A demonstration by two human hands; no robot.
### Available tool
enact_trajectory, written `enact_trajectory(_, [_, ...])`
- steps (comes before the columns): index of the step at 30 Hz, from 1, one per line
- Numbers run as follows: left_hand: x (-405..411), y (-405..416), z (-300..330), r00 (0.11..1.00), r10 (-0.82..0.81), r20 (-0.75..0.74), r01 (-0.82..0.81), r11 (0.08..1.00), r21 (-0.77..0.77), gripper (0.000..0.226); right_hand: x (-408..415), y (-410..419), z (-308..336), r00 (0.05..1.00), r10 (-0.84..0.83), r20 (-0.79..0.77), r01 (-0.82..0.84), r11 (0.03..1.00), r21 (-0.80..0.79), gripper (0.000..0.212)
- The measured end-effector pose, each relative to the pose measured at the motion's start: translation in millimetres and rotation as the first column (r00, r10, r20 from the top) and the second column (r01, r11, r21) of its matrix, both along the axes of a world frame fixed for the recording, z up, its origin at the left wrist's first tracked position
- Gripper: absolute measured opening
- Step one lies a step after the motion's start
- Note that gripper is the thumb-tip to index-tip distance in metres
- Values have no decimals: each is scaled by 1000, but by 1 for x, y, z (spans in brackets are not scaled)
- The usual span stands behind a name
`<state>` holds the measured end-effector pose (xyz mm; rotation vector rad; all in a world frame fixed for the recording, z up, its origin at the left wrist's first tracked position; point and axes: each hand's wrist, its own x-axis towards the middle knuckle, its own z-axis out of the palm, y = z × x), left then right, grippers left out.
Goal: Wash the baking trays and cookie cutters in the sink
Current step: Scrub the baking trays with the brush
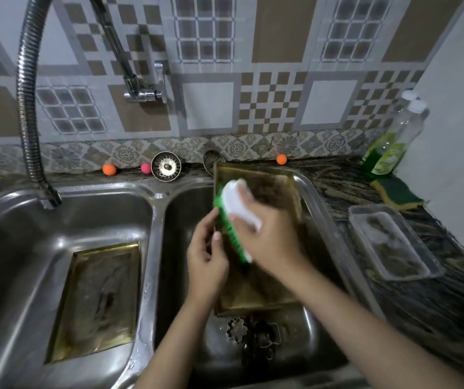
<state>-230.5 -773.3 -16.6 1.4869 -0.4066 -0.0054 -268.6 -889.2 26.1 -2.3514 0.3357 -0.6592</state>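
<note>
A brownish baking tray (275,186) leans tilted in the right sink basin, its far end on the rim. My left hand (207,256) grips the tray's left edge. My right hand (267,234) holds a white scrubbing brush (239,209) with green bristles against the tray's inner surface. A second golden tray (99,301) lies flat in the left basin. Metal cookie cutters sit on the right basin's floor below the tray: a flower-shaped one (237,329) and others (264,343) beside it.
A flexible tap hose (27,113) curves over the left basin. Two sink strainers (166,166) stand at the back rim near small orange and pink balls. On the right counter are dish-soap bottles (393,144), a green-yellow sponge (397,192) and a clear plastic container (393,242).
</note>
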Motion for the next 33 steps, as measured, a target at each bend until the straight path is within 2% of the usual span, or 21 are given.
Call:
enact_trajectory(2, [21, 13, 0, 995, 94, -21, -95, 994, -46, 38, -32, 17, -11, 992, 119, -51, -119, 993, 11, 60])
enact_trajectory(3, [28, 22, -1, 992, 125, -9, -125, 991, -44, 39, -44, 9, -13, 988, 127, -93, -124, 992, 37, 60])
enact_trajectory(6, [17, 22, 4, 999, 36, 33, -36, 999, 1, 38, -25, -40, -5, 991, -51, -120, 53, 999, 11, 59])
enact_trajectory(8, [-2, 5, 5, 998, -55, 27, 54, 998, 27, 39, 3, -44, 15, 987, -155, -39, 155, 988, -22, 56])
enact_trajectory(11, [3, -4, 7, 1000, -11, -16, 11, 1000, -21, 39, 3, 2, 11, 1000, -19, 20, 18, 1000, 17, 57])
enact_trajectory(14, [31, 20, 7, 990, 138, -21, -139, 990, -23, 39, -38, 18, -14, 991, 127, -37, -125, 990, 70, 59])
enact_trajectory(16, [27, 26, 11, 991, 128, 28, -127, 992, -14, 37, -32, -11, -16, 998, 53, -23, -53, 998, 23, 59])
enact_trajectory(19, [-1, 12, 14, 998, -1, 57, 0, 1000, 20, 37, 7, -41, 10, 987, -154, 41, 154, 988, 5, 54])
enact_trajectory(22, [4, 4, 14, 999, 4, 39, -5, 1000, 3, 38, 11, -8, 3, 993, -56, 106, 52, 998, 38, 55])
enact_trajectory(24, [19, 12, 17, 997, 67, 28, -67, 998, -6, 39, -14, 15, -16, 996, 64, 69, -68, 996, 61, 57])
enact_trajectory(26, [32, 27, 17, 991, 130, 40, -131, 991, 7, 41, -36, 9, -18, 993, 115, 34, -118, 987, 112, 55])
enact_trajectory(28, [40, 42, 14, 988, 147, 47, -149, 988, 50, 40, -47, -20, -6, 996, 63, 62, -68, 993, 97, 56])
enact_trajectory(31, [49, 58, 7, 983, 172, 58, -176, 981, 84, 39, -58, -60, 18, 981, -41, 192, 41, 999, 4, 57])
enact_trajectory(33, [50, 60, 7, 983, 177, 38, -180, 981, 75, 39, -63, -71, 24, 981, -73, 178, 71, 997, 18, 59])
